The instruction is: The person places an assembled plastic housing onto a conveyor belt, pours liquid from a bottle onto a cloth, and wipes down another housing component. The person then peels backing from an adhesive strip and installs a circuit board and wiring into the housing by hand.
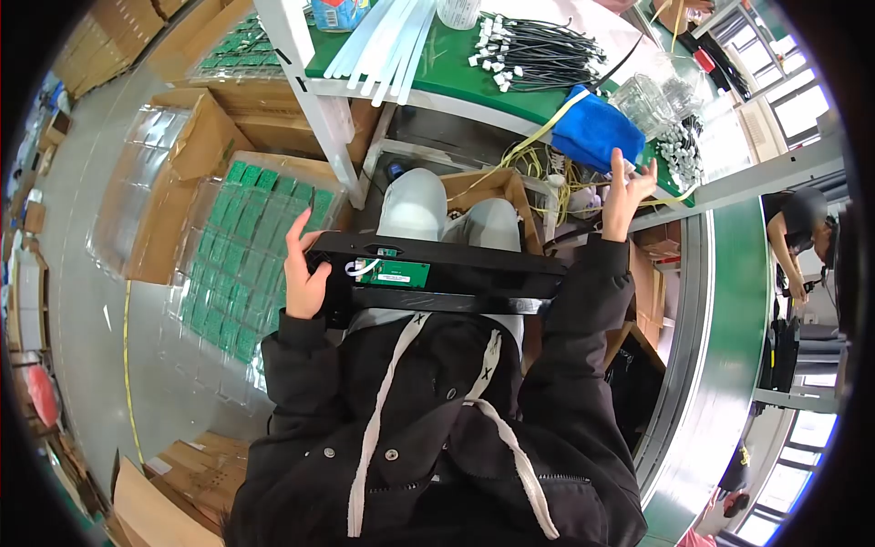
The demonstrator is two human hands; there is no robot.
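Note:
A long black housing (pixel 492 269) lies across my lap, with a small green circuit board (pixel 394 273) set in it and a short white cable (pixel 365 267) at the board's left end. My left hand (pixel 306 278) grips the left end of this housing, thumb and fingers around its edge. Raised beyond the housing's right end, my right hand (pixel 624 199) has its fingers apart and holds nothing I can see. It is just in front of a blue cloth bundle (pixel 588 130) at the bench edge; whether they touch, I cannot tell.
On the green bench (pixel 447 102) lie pale tubes (pixel 383 46), black cables with white connectors (pixel 538 55) and glass jars (pixel 641 102). Trays of green circuit boards (pixel 239 260) stand at left beside cardboard boxes (pixel 196 137). Another person (pixel 802 237) is at far right.

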